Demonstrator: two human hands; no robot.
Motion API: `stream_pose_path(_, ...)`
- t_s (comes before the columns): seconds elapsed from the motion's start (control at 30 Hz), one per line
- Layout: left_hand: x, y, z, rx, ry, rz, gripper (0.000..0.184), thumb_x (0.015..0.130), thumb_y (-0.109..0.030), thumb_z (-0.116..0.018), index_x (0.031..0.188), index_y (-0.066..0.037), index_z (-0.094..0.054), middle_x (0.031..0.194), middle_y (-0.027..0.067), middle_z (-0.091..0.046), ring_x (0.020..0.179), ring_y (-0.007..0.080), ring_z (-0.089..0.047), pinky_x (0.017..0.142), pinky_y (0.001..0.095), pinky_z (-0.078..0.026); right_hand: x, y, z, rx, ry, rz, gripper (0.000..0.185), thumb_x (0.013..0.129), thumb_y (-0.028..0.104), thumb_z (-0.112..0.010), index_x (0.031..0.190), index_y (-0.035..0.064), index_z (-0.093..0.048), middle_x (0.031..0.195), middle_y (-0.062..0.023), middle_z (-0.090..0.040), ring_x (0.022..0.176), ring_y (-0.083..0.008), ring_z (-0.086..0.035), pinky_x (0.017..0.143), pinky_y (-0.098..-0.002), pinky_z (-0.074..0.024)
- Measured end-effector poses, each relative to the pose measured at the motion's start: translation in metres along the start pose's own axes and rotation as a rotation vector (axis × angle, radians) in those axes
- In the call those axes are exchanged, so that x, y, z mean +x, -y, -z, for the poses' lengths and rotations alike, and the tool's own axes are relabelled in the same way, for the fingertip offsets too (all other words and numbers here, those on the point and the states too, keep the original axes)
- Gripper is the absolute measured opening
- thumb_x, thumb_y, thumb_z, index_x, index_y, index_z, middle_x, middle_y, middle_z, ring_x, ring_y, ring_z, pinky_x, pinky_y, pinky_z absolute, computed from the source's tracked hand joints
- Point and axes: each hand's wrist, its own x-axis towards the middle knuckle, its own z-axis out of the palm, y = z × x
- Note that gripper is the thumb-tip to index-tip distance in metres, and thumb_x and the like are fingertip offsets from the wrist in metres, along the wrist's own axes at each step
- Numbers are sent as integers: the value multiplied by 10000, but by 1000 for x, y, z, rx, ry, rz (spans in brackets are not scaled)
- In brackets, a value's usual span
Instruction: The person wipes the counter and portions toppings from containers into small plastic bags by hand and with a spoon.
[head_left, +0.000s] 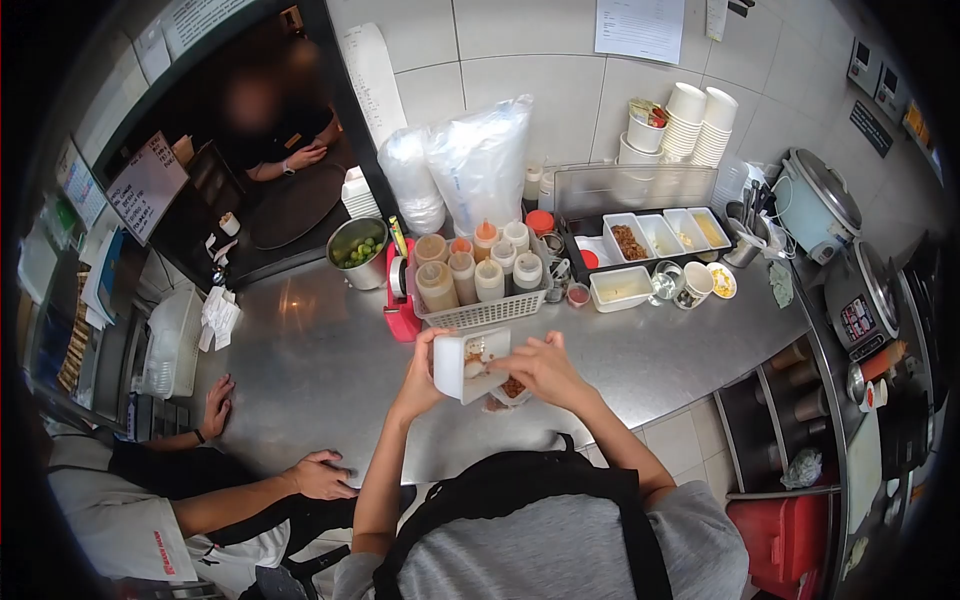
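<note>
Near the middle of the steel counter, my left hand (pixel 419 384) grips a white rectangular container (pixel 452 370) tilted on its side, its opening facing right. Bits of brown food stick to its inner wall. My right hand (pixel 545 370) is at the opening, fingers bent toward the inside; whether they hold a small tool cannot be made out. Below the tilted container, partly hidden by my right hand, a small clear container (pixel 513 392) holds reddish-brown food. A grey basket of squeeze bottles (pixel 485 314) stands just beyond my hands.
A co-worker's hand (pixel 322 476) rests at the counter's (pixel 290 340) left front edge. Behind are a red tape dispenser (pixel 402 318), a metal pot of green fruit (pixel 357 252), a topping tray (pixel 650 240), a white tub (pixel 621 289) and cups (pixel 695 285). Rice cookers (pixel 815 200) stand right.
</note>
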Motion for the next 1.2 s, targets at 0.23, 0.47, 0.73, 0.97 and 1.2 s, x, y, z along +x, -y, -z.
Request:
stream_pose_path(0.23, 12, -15, -4, 107, 47, 34, 829, 553, -31, -829, 1235, -98, -362, 1191, 76, -490, 1052, 183, -553, 857, 312, -478, -10, -6, -9, 14, 11, -165, 223, 847, 132, -543, 1021, 195, -666, 723, 5, -613, 731, -175, -547, 734, -363, -248)
stream_pose_path(0.47, 19, -18, 0, 212, 121, 44, 813, 552, -10, -811, 1241, -94, -388, 1210, 76, -480, 1044, 213, -564, 817, 321, -506, -3, 0, -13, 102, 29, -171, 232, 857, 141, -530, 1023, 225, -668, 757, 2, -633, 744, -169, -556, 717, -364, -242)
stream_pose_path(0.73, 22, -21, 2, 220, 177, 96, 787, 573, 15, -785, 1250, -94, -398, 1259, 83, -452, 1114, 243, -528, 826, 343, -516, -7, -6, -10, 21, -21, -211, 237, 853, 147, -519, 1020, 223, -669, 794, 3, -645, 740, -175, -560, 725, -373, -247)
stream_pose_path(0.97, 26, -19, 1, 280, 178, 54, 745, 596, 0, -779, 1238, -82, -410, 1261, 95, -458, 1114, 251, -523, 828, 344, -519, -18, -7, -10, -14, 52, -258, 216, 846, 143, -507, 980, 184, -671, 794, -6, -655, 733, -184, -573, 726, -371, -251)
stream_pose_path(1.2, 28, -24, -2, 354, 174, 12, 719, 615, 5, -765, 1239, -73, -416, 1263, 100, -459, 1103, 253, -529, 818, 343, -524, -14, -3, -12, 35, 15, -246, 175, 825, 154, -517, 895, 158, -677, 742, -19, -650, 722, -193, -599, 709, -367, -270)
